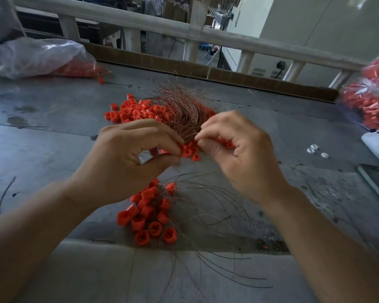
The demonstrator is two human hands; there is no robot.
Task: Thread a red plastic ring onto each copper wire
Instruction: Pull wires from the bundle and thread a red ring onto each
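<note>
While the left hand [131, 154] pinches a red ring [182, 152] just near-side of the copper wire bundle [182, 114], the right hand [238, 154] curls beside it, can't tell what's in its grip.

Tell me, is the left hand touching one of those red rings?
Touching: the head view shows the left hand pinching a red ring between thumb and fingertips, with no gap visible.

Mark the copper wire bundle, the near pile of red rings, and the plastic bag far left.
copper wire bundle [182, 110]: head view, middle of the tangle.
near pile of red rings [148, 212]: head view, a ring mid-pile.
plastic bag [31, 54]: head view, clear upper side.
</note>
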